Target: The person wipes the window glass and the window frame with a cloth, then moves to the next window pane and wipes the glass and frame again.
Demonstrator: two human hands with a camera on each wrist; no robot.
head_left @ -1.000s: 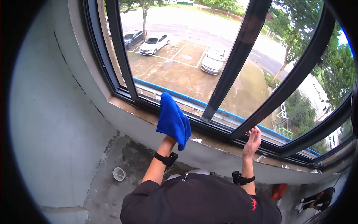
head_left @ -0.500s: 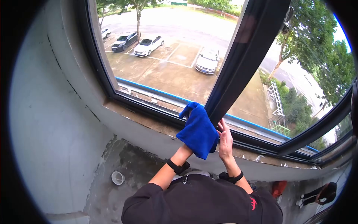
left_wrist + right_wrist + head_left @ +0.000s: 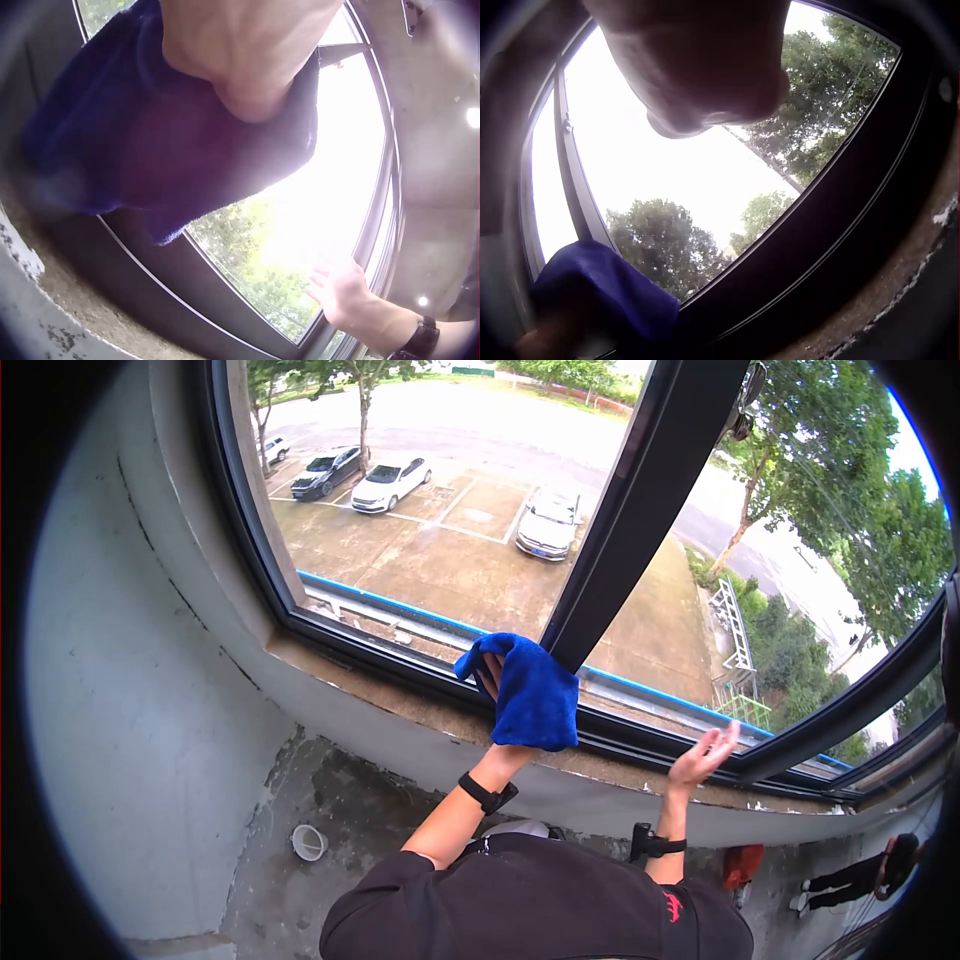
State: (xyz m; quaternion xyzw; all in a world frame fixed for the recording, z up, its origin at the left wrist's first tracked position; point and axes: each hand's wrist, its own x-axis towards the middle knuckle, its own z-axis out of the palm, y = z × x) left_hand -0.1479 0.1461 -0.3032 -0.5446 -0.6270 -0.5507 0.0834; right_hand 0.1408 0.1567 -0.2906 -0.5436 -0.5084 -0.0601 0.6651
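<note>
A blue cloth [image 3: 535,695] drapes over my left hand [image 3: 508,758], which holds it against the dark lower window frame, at the foot of the upright bar [image 3: 640,510]. Some left fingers show beneath the cloth's left fold; the rest are covered. In the left wrist view, the cloth [image 3: 172,142] hangs around the hand. My right hand [image 3: 702,756] is raised with fingers spread, apart from the cloth and near the lower frame on the right. The right wrist view has its palm side [image 3: 705,67] before the glass, holding nothing.
The brown, rough sill [image 3: 400,705] runs below the dark window frame [image 3: 420,672]. A white bucket [image 3: 310,842] stands on the floor at left. A red object [image 3: 742,866] and another person [image 3: 850,880] are at lower right. Parked cars show outside.
The window sash slid left until its edge met the upright bar. My left hand and cloth moved right to that bar; my right hand came left with the sash, then moved away right.
</note>
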